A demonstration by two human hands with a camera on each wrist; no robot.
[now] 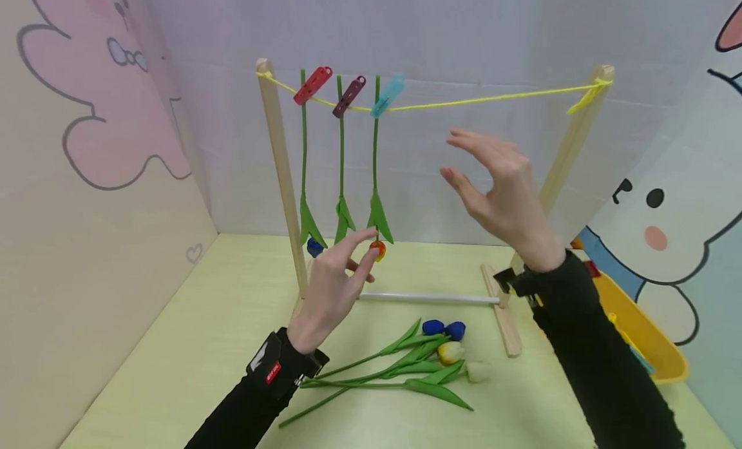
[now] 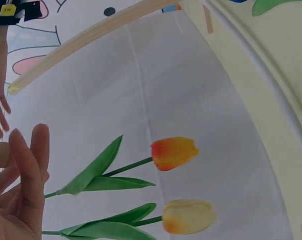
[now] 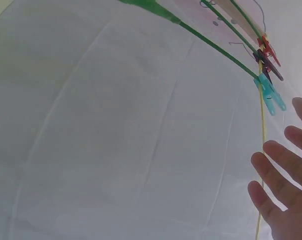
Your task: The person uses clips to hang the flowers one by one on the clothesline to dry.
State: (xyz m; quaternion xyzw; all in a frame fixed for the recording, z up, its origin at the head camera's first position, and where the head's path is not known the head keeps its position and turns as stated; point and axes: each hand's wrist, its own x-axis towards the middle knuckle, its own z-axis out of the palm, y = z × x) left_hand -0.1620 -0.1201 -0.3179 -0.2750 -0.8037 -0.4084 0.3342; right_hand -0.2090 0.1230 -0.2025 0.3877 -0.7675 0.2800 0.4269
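Three artificial tulips hang head-down from a yellow string (image 1: 464, 102), clipped by a red clothespin (image 1: 313, 85), a dark red clothespin (image 1: 349, 96) and a light blue clothespin (image 1: 388, 96). My left hand (image 1: 332, 278) is raised in front of the hanging blooms, fingers loosely bent, beside the orange tulip (image 2: 173, 153); nothing shows between its fingers. A pale yellow tulip (image 2: 189, 216) hangs next to that one. My right hand (image 1: 504, 185), thumb and fingers spread apart, is held up below the string, right of the light blue clothespin (image 3: 270, 95), and holds nothing.
Wooden posts (image 1: 281, 178) carry the string, with a white rod (image 1: 429, 299) low between them. Several tulips (image 1: 417, 365) with blue, yellow and white heads lie on the table (image 1: 174, 359). At the right stands a yellow bin (image 1: 643, 326) with clothespins inside.
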